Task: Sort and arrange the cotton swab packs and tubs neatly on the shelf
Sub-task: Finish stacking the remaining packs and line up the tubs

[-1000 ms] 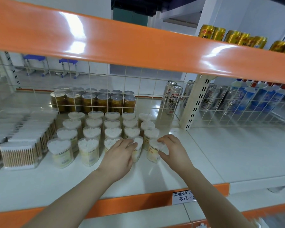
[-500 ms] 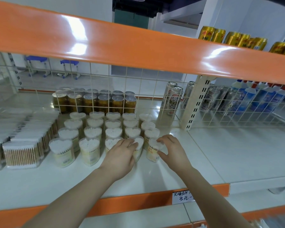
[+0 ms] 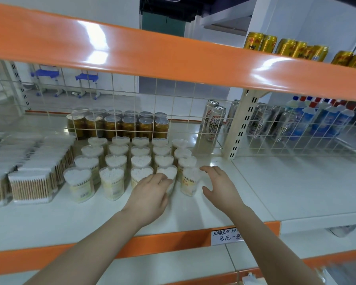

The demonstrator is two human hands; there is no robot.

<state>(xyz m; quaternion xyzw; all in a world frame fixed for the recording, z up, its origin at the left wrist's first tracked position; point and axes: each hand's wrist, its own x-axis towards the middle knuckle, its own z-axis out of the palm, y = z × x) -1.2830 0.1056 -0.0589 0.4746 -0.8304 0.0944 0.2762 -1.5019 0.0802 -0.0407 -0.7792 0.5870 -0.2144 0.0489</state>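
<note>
Heart-shaped clear tubs of cotton swabs (image 3: 113,183) stand in rows on the white shelf (image 3: 193,214). My left hand (image 3: 150,195) lies over the front row, its fingers resting on the top of the fourth tub (image 3: 169,171) and partly hiding it. The front tub of the right-hand column (image 3: 190,182) stands free. My right hand (image 3: 221,187) hovers just right of it, fingers spread and holding nothing. Flat packs of wooden-stick swabs (image 3: 32,187) are stacked at the left.
A wire grid (image 3: 183,112) backs the shelf, with amber jars (image 3: 130,126) and drink cans (image 3: 214,122) behind it. An upright post (image 3: 239,128) divides off the bare white shelf on the right (image 3: 296,186). The orange upper shelf edge (image 3: 173,58) overhangs. A price tag (image 3: 226,235) hangs in front.
My right hand has let go of the front right tub and drawn slightly to the right with its fingers spread. My left hand stays on the front row.
</note>
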